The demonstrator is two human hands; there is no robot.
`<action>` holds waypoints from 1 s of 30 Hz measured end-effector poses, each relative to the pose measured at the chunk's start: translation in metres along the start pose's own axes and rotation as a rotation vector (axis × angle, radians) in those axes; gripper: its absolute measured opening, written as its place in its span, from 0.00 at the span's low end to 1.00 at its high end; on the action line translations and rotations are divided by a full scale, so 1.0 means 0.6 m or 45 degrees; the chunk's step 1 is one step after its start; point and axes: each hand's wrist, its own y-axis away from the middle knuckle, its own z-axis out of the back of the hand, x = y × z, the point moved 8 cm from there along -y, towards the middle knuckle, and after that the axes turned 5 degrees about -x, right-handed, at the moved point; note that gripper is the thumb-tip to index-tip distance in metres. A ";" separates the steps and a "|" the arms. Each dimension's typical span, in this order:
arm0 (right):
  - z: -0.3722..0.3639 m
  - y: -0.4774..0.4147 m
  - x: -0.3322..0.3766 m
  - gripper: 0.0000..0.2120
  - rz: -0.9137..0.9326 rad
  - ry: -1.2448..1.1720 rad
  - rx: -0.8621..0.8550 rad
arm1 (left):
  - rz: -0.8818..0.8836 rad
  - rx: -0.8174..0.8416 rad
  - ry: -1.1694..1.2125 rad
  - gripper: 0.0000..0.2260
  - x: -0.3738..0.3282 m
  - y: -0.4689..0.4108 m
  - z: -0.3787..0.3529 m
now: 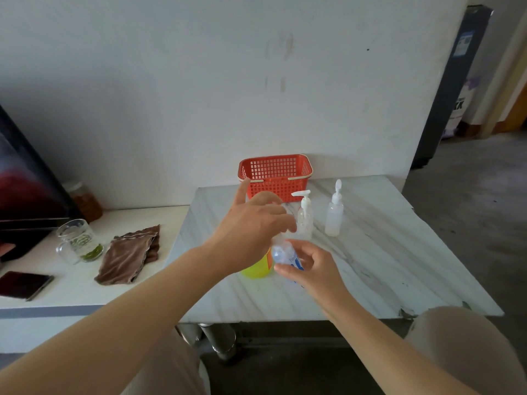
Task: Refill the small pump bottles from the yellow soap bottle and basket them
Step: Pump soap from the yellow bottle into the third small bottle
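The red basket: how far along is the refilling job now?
Nothing basketed: the red basket shows no bottle. In hand: right hand holds a small bottle, left hand at its top, by the yellow soap bottle. Remaining: two pump bottles standing on the table.

Red plastic lattice basket (pixel 275 178) at back of white marble-top bench (pixel 385 275), against wall. Just front-right of it: clear plastic pump bottle (pixel 304 218), frosted plastic pump bottle (pixel 334 215) to its right. Yellow plastic soap bottle (pixel 256 270) nearer front; small clear blue-labelled bottle (pixel 285 253) held just right of it. Lower white side bench (pixel 71 292) on left: glass mug (pixel 78 240), brown folded cloth (pixel 128 256) right of it, dark phone (pixel 24 284) in front.
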 end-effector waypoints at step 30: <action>-0.014 -0.016 0.057 0.16 0.023 -0.221 -0.144 | 1.414 -0.547 1.581 0.02 0.056 0.074 -0.041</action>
